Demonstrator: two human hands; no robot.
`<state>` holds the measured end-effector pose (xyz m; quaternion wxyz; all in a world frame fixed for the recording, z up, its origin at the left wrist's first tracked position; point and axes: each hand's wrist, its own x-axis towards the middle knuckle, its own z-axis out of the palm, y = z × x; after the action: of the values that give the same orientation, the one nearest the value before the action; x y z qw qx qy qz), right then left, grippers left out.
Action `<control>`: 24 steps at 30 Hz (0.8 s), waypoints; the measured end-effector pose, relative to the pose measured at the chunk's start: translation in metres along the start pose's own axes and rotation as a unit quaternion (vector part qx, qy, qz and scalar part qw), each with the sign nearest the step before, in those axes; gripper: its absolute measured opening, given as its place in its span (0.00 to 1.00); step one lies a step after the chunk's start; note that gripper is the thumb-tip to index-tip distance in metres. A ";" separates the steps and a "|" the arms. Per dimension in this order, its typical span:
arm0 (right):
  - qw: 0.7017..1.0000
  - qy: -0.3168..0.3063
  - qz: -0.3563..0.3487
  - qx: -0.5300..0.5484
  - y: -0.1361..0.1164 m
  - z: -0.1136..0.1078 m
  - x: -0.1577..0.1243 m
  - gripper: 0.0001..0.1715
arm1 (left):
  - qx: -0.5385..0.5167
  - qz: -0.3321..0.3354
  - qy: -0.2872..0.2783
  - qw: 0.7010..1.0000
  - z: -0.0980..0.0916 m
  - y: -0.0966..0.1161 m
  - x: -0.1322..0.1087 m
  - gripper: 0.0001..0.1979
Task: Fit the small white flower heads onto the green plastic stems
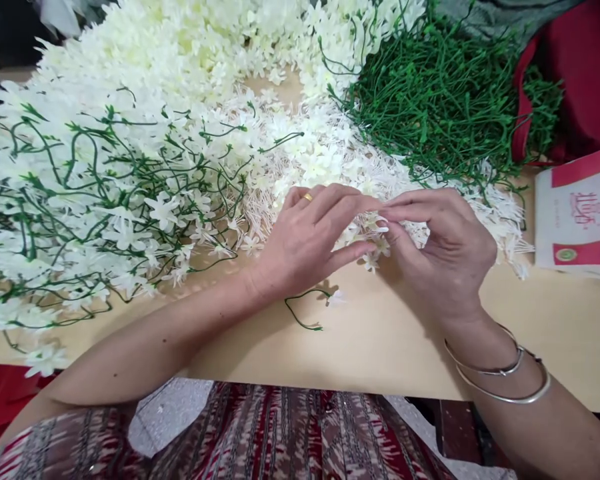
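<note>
- Head view: the right hand [443,250] has thumb and fingertips pressed together, pinching a small white piece [381,225], too covered to make out fully.
- The left hand [310,243] reaches in from the other side, its index fingertip meeting the right fingertips; its thumb stands apart from the fingers, leaving a gap.
- Right behind both hands lies the near edge of a heap of loose white blossoms [320,167], so the space beyond the fingers is crowded.
- On the near side, a single stemmed flower [303,313] lies between the forearms, with tabletop [380,353] around it, reaching to the front edge; elbow room is widest here and under the right wrist.
- Leftward, a tangle of stemmed white flowers [110,180] spreads beside the left forearm and out to the front edge.
- Far right, a heap of green stems [440,107] borders a red bag [580,80]; a red-and-white packet [580,210] stands nearer.
</note>
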<state>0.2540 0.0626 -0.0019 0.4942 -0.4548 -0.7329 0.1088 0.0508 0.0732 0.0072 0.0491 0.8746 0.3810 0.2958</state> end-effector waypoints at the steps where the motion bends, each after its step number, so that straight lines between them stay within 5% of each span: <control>1: 1.000 -0.002 -0.002 0.006 -0.002 0.001 -0.002 0.08 | -0.012 0.003 -0.002 1.000 0.001 0.001 0.000 0.20; 10: 0.997 -0.028 0.036 0.066 -0.003 0.006 -0.013 0.09 | -0.111 -0.064 0.027 0.991 0.002 0.001 0.002 0.11; 17: 0.988 -0.033 0.122 0.086 0.004 0.008 -0.013 0.06 | -0.355 -0.112 -0.008 0.928 -0.006 -0.002 0.002 0.11; 24: 0.997 0.049 0.046 -0.040 0.005 -0.006 0.004 0.08 | -0.337 -0.154 0.036 0.928 -0.007 -0.009 0.003 0.14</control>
<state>0.2609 0.0668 0.0007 0.5052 -0.5124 -0.6899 0.0795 0.0429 0.0805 0.0111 0.3723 0.7259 0.3901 0.4269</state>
